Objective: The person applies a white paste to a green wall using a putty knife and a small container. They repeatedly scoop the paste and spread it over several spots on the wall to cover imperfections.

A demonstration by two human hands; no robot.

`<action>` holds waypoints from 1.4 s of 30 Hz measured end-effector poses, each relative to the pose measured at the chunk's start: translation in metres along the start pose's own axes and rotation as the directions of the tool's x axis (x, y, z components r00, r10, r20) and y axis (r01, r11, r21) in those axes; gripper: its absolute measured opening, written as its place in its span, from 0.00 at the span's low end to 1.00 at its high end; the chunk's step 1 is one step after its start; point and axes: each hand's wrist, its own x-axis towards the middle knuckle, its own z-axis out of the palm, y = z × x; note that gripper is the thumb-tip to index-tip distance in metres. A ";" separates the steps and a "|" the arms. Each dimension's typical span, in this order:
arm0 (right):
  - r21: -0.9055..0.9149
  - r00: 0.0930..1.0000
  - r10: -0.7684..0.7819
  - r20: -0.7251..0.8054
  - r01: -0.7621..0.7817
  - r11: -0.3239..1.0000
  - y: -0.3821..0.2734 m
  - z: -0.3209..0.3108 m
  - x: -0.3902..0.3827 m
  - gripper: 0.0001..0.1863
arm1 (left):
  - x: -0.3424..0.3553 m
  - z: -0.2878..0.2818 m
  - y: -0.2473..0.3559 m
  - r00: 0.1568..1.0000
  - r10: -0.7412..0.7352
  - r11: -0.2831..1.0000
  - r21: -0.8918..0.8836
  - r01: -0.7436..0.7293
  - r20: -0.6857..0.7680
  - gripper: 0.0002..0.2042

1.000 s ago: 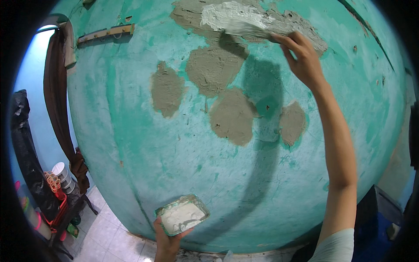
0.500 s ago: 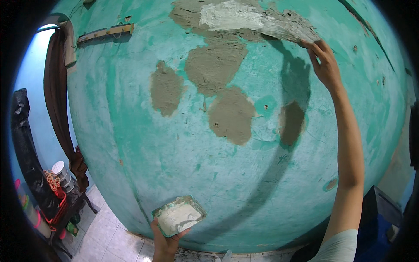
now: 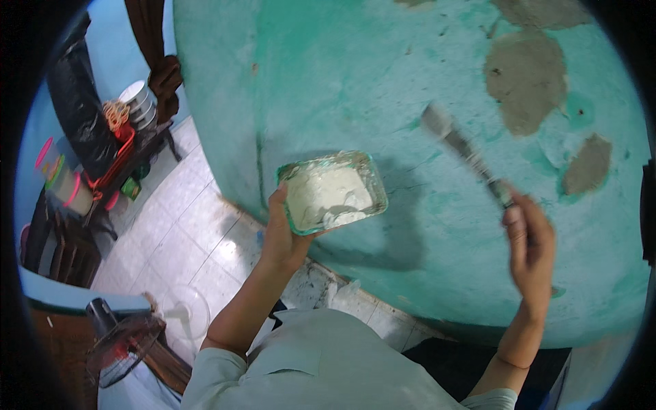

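Observation:
My left hand [image 3: 283, 236] grips a clear, green-tinged rectangular tub [image 3: 379, 195] from its left side and underneath. White, creamy filler [image 3: 324, 190] lies inside it, with thicker lumps near the lower edge. My right hand [image 3: 529, 239] is closed round the handle of a putty knife [image 3: 471, 157], its blade pointing up and left, slightly blurred. The blade is apart from the tub, to its right. Behind both hands stands a worn green wall [image 3: 362, 82] with grey filled patches [image 3: 526, 78] at the upper right.
Tiled floor [image 3: 178, 236] runs along the wall's foot at the left. A dark table [image 3: 154, 133] there carries white round containers [image 3: 139, 102] and a red basket [image 3: 116, 164]. A fan [image 3: 126, 345] stands at the lower left. A brown curtain [image 3: 147, 34] hangs beside the wall.
My right hand has come down from the white-smeared patch high on the wall, bringing the putty knife closer to the tub. The view has tilted down and left, and the tub appears higher.

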 end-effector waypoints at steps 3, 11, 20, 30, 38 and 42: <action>0.294 0.970 0.133 0.202 -0.190 0.937 -0.014 0.050 -0.006 0.14 | -0.002 -0.005 -0.003 0.996 -0.008 1.000 0.013 0.010 -0.089 0.32; 0.247 0.883 0.234 0.407 -0.353 0.903 0.004 0.112 0.004 0.14 | 0.014 -0.027 -0.018 0.980 0.079 0.996 0.062 -0.069 -0.182 0.33; 0.366 0.694 0.360 0.623 -0.666 0.650 0.013 0.156 -0.016 0.16 | 0.035 -0.063 -0.053 0.923 0.140 0.980 0.183 -0.077 -0.359 0.33; 0.379 0.540 0.420 0.729 -0.830 0.410 0.016 0.190 -0.036 0.18 | 0.038 -0.051 -0.061 0.888 0.278 0.877 0.474 -0.080 -0.365 0.25; 0.366 0.471 0.387 0.793 -0.876 0.314 0.017 0.203 -0.038 0.18 | 0.042 -0.063 -0.072 0.897 0.262 0.861 0.506 -0.052 -0.355 0.24; 0.397 0.561 0.367 0.742 -0.809 0.434 0.014 0.207 -0.045 0.18 | 0.048 -0.071 -0.080 0.903 0.266 0.844 0.533 -0.050 -0.337 0.24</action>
